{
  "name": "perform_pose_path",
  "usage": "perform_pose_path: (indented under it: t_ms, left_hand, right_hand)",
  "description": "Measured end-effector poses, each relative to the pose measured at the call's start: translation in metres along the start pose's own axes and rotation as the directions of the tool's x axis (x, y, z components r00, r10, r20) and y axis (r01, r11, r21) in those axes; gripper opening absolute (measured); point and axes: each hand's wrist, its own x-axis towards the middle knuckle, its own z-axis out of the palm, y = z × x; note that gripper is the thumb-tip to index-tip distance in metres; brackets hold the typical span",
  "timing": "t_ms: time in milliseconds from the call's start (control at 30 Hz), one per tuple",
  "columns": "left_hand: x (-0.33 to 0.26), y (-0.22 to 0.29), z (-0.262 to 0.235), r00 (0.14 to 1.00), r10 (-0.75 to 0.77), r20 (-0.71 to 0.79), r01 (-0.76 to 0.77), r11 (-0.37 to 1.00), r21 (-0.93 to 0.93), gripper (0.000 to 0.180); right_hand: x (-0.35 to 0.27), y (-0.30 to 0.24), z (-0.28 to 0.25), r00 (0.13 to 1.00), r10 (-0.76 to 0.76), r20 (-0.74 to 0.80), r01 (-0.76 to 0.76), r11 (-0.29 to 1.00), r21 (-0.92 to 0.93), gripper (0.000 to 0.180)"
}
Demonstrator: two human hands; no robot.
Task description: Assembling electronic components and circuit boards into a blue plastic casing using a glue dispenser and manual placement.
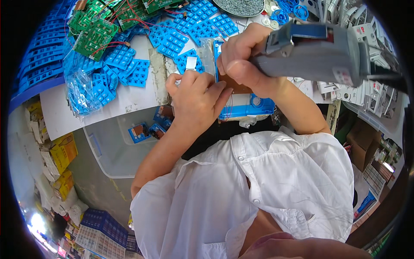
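Observation:
My right hand (249, 58) is wrapped round a grey electric screwdriver (310, 54), its cord running off to the right. The tip of the tool is hidden. Beneath it lies a blue plastic housing (248, 111) with a brown circuit board (237, 86) and thin red wires. My left hand (195, 96) is closed at the housing's left edge, thumb and forefinger pressed together over the board; what sits between them cannot be seen. Just beyond its knuckles are a small white square (191, 63) and blue keypad pieces (172, 43).
Green circuit boards (95, 39) with red wires are heaped at the far left. A metal dish of screws (239, 5) stands at the back. White plastic parts (362, 93) pile up at the right. A clear bin (110, 146) below the table's left holds several blue assemblies (139, 132).

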Motion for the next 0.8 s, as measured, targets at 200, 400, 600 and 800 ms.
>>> perform_pose_path:
  t_ms: [200,400,600,800]
  left_hand:
    - [-0.002,0.003,0.001,1.0,-0.006,0.021,0.006,1.0,-0.006,0.011]
    - [0.003,0.007,-0.005,0.995,-0.009,0.1,0.012,1.0,-0.027,0.012]
    - [0.013,0.02,-0.004,0.974,0.079,0.214,-0.048,0.988,-0.147,0.014]
    - [0.016,0.035,-0.009,0.929,0.162,0.334,-0.069,0.959,-0.275,0.018]
  right_hand:
    - [-0.001,0.004,0.001,1.0,0.012,0.003,-0.012,1.0,-0.009,0.023]
    - [0.011,-0.005,-0.06,0.991,-0.131,0.022,0.116,0.935,0.335,0.028]
    - [0.008,-0.078,-0.045,0.697,0.088,-0.711,-0.079,0.996,0.046,0.051]
    - [-0.115,-0.047,-0.067,0.843,0.051,-0.535,-0.327,0.839,-0.436,0.039]
